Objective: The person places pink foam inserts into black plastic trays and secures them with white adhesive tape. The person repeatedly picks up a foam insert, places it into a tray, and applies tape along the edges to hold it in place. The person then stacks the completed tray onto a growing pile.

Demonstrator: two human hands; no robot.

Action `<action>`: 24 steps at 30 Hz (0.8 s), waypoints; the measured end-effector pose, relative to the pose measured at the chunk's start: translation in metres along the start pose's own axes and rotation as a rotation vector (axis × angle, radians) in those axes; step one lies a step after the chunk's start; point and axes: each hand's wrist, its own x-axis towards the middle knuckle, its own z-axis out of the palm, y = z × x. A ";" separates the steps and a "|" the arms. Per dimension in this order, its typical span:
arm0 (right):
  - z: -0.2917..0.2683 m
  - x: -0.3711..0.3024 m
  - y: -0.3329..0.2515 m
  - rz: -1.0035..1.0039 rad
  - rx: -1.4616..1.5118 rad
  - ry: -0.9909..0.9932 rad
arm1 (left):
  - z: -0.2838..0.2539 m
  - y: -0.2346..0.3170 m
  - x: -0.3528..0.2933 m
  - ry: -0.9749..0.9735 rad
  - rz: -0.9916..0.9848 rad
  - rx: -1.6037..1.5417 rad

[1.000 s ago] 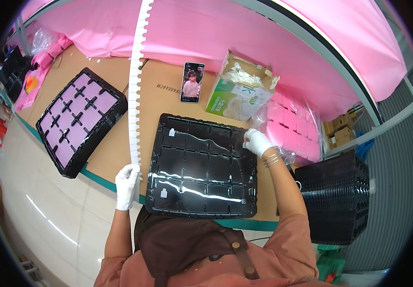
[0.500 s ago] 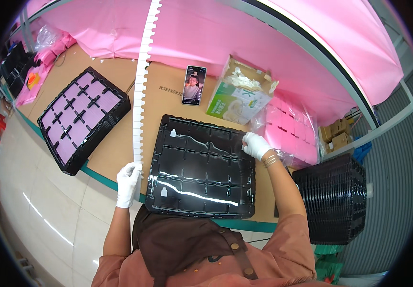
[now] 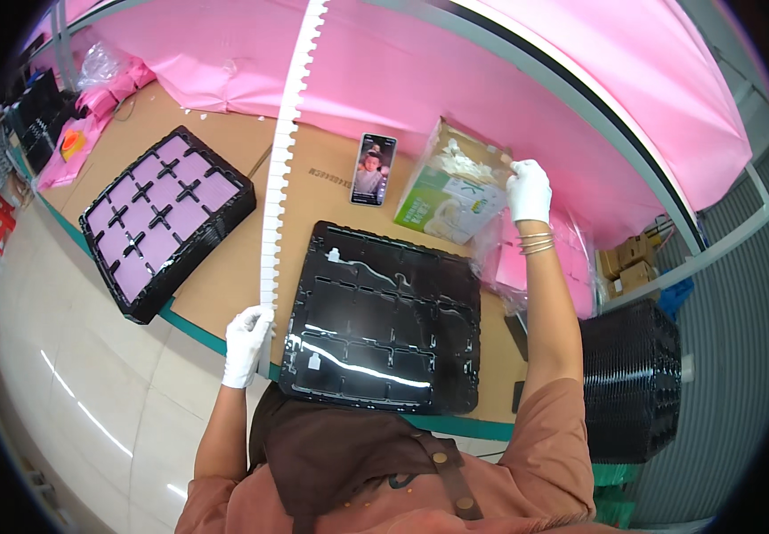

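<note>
My left hand point(image 3: 246, 345), in a white glove, is closed on the lower end of a long white strip point(image 3: 285, 169) with one notched edge, which runs up past the far edge of the table. My right hand point(image 3: 531, 189), also gloved, is at the right rim of a green and white cardboard box point(image 3: 422, 200). Its fingertips are pinched together; whatever they hold is too small to make out. White scraps point(image 3: 465, 165) fill the box's top. Before me lies a shiny black plastic tray point(image 3: 367, 311) bearing two small white tag-shaped labels point(image 3: 314, 360), one near its far left corner, one near its front left.
At left sits a black tray stack with pinkish-purple pads point(image 3: 155, 214). A phone point(image 3: 373, 171) showing a person stands behind the black tray. Bagged pink blocks point(image 3: 545, 262) lie beyond my right forearm. A tall stack of black trays point(image 3: 632, 383) stands at the right.
My right hand has left the black tray's far right corner and moved up and right to the box's rim. The left hand keeps its hold on the strip.
</note>
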 end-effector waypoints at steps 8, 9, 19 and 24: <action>0.089 -0.096 -0.182 -0.428 0.580 -0.643 | 0.002 0.006 -0.001 -0.001 0.036 0.111; 0.100 -0.108 -0.194 -0.368 0.593 -0.702 | 0.002 0.006 -0.001 -0.012 0.035 0.116; 0.092 -0.101 -0.234 -0.373 0.289 -0.948 | -0.006 0.004 -0.002 -0.048 0.015 0.057; 0.085 -0.115 -0.223 -0.442 0.328 -0.880 | -0.009 0.002 -0.001 -0.056 0.027 0.013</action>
